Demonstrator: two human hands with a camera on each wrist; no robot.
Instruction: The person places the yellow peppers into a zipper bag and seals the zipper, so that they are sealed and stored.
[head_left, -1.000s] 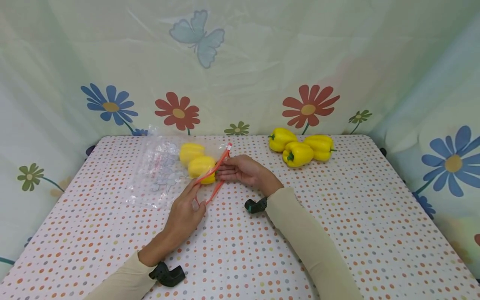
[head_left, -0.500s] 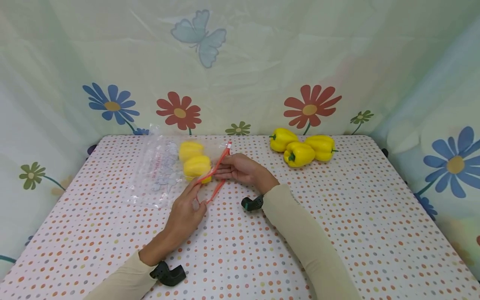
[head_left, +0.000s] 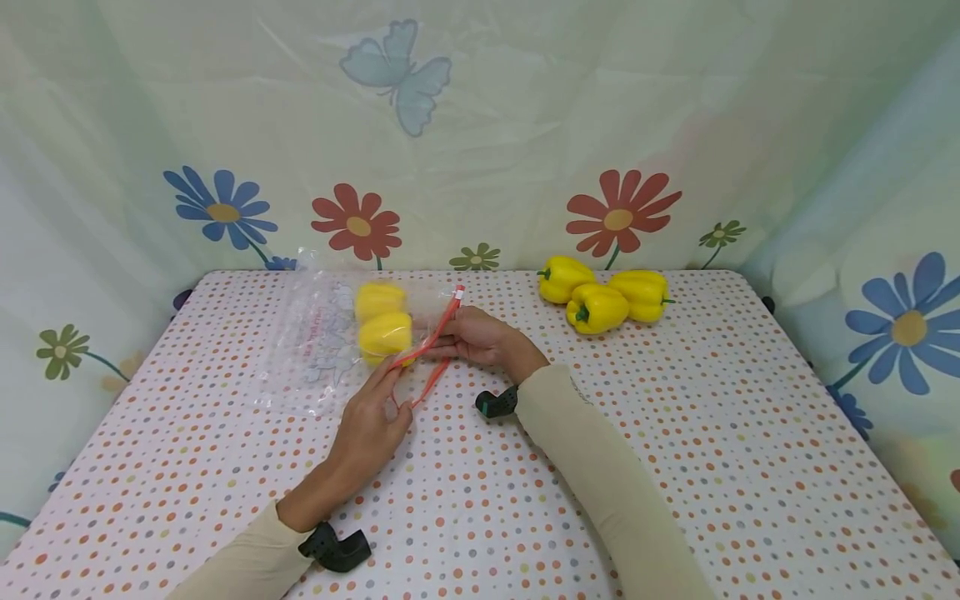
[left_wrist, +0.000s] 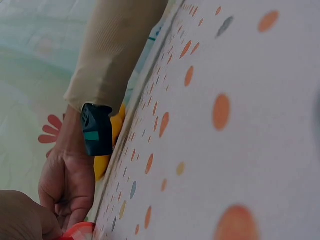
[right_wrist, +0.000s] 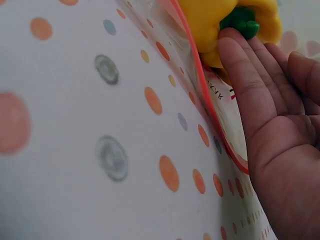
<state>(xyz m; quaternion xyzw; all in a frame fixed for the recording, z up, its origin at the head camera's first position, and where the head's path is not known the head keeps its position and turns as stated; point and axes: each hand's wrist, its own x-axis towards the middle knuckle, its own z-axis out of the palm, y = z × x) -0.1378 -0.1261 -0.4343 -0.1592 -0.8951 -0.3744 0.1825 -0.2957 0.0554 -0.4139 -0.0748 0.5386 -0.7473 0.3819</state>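
A clear plastic zip bag (head_left: 292, 358) with a red-orange edge (head_left: 427, 342) lies at the left of the table. Inside it are two yellow bell peppers, a nearer one (head_left: 385, 335) and a farther one (head_left: 379, 300). My left hand (head_left: 369, 429) pinches the near side of the red-orange edge, holding the mouth apart. Through that mouth reaches my right hand (head_left: 483, 337). In the right wrist view its straight fingers (right_wrist: 247, 85) touch the nearer pepper by its green stem (right_wrist: 241, 23); the thumb stands apart from it.
Three more yellow bell peppers, including a front one (head_left: 596, 308), sit together at the back right of the dotted table (head_left: 675, 467). A flowered curtain (head_left: 495, 125) hangs behind the table and along its sides.
The nearer pepper has slid left, deeper into the bag, with my right hand following it leftward. My left hand has stayed on the bag's edge.
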